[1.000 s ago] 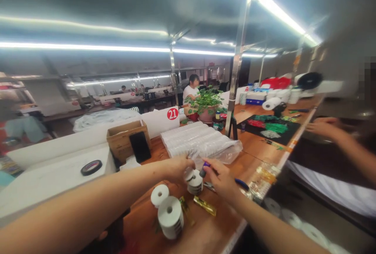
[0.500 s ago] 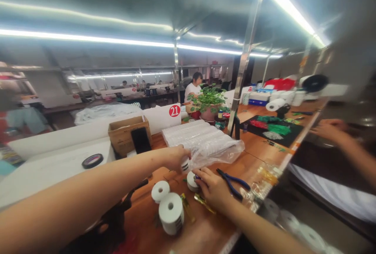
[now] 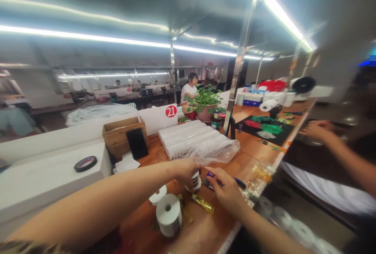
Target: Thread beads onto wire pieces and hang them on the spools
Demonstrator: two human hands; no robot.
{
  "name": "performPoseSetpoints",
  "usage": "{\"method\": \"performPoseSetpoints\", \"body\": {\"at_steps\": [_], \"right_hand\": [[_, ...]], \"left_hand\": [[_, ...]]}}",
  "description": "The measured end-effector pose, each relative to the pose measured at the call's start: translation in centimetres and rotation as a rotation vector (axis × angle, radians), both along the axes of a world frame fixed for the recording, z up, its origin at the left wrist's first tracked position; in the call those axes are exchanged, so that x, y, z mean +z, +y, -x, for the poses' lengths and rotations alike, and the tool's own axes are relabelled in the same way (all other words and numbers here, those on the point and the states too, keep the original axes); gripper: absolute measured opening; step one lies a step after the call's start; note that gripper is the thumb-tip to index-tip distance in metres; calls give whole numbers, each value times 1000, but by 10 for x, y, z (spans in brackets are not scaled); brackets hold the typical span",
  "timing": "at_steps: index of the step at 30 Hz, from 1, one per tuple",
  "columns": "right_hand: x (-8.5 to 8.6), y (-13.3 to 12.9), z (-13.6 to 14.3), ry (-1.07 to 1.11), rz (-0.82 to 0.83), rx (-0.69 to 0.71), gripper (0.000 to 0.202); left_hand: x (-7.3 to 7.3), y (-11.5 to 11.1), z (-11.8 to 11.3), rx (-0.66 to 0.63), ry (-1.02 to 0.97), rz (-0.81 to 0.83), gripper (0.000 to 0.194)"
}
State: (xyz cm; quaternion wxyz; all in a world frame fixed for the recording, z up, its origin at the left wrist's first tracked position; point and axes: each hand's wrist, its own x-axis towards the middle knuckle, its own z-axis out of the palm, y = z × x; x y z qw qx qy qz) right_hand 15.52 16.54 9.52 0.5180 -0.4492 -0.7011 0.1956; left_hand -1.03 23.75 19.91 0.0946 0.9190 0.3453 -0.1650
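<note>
My left hand [image 3: 189, 172] is closed on a small white roll [image 3: 195, 183] with dark marks on its side, at the middle of the wooden bench. Just right of it, my right hand [image 3: 225, 185] is closed on a small purple-ended item [image 3: 209, 175], partly covered by the fingers. Left of the hands stands a larger white roll [image 3: 168, 213], and a smaller white roll [image 3: 158, 194] sits behind it. Yellow-gold strips [image 3: 203, 203] lie between these rolls and my right hand. Blue-handled pliers [image 3: 239, 182] are partly hidden behind my right hand.
Plastic-wrapped white rolls [image 3: 190, 138] lie behind my hands. Further left are a cardboard box [image 3: 117, 134], a phone [image 3: 137, 144] and black tape [image 3: 85, 164] on a white block. A metal post [image 3: 235, 97] rises beside a potted plant [image 3: 205, 101]. At right, a co-worker's hands [image 3: 317, 130] show.
My left hand has moved right and down, onto the roll beside my right hand. My right hand has shifted slightly right, off that roll. The camera view has turned a little.
</note>
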Motion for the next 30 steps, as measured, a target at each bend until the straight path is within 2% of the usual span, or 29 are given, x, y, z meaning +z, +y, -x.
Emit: {"method": "performPoseSetpoints", "body": {"at_steps": [5,8,11,14,16,20,23,25,27,30], "right_hand": [[-2,11,25,-184,-57,118,30],[-5,16,33,-256,-37,135,32],[-1,17,26,-123,-18,116,28],[11,11,7,126,3,-63,28],[19,4,-7,216,29,-153,32],[25,-14,-21,209,32,-94,32],[27,-23,-18,195,19,-68,31],[32,-24,-14,209,3,-93,31],[40,-21,-10,218,-12,-128,32],[56,-11,5,197,-13,-140,34]], "left_hand": [[43,1,26,82,4,-97,64],[48,1,32,122,4,-112,62],[34,-2,24,96,-24,-70,58],[13,-5,8,59,-12,-20,59],[-1,-5,-2,48,8,10,65],[-23,-3,-12,46,17,7,66],[-24,-3,-13,75,17,33,79],[-13,-7,-11,111,32,72,95],[8,-13,-6,124,35,75,104],[53,-31,12,109,-40,-21,92]]}}
